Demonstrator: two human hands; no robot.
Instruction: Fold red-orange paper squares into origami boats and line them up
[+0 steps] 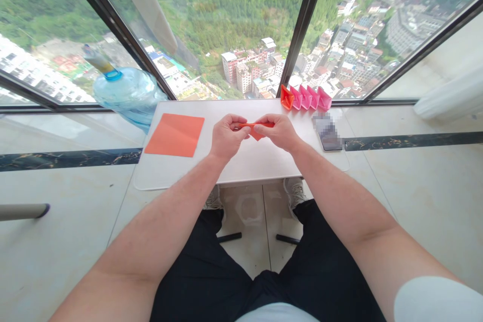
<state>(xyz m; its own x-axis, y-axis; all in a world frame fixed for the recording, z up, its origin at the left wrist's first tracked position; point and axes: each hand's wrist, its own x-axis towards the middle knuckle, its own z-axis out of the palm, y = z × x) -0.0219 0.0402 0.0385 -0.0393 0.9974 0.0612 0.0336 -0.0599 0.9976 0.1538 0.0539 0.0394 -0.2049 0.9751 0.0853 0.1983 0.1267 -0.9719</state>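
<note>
Above the middle of the white table [256, 161], a small folded piece of orange paper [257, 134] is held between both hands. My left hand [229, 136] pinches its left end, and my right hand [278, 131] grips the right end. A pointed flap hangs down between the fingers, and the fingers cover much of the rest. To the left of my left hand lies a flat stack or sheet of orange paper [175, 135]. At the back right stands a row of folded paper pieces, one orange [287, 97] and several pink [309, 97].
A phone [329, 133] lies at the table's right side, partly pixelated. Behind the left end stands a large blue water bottle [126, 93]. Tall windows with dark frames [302, 25] rise behind the table. My shoes [296, 193] are under its front edge.
</note>
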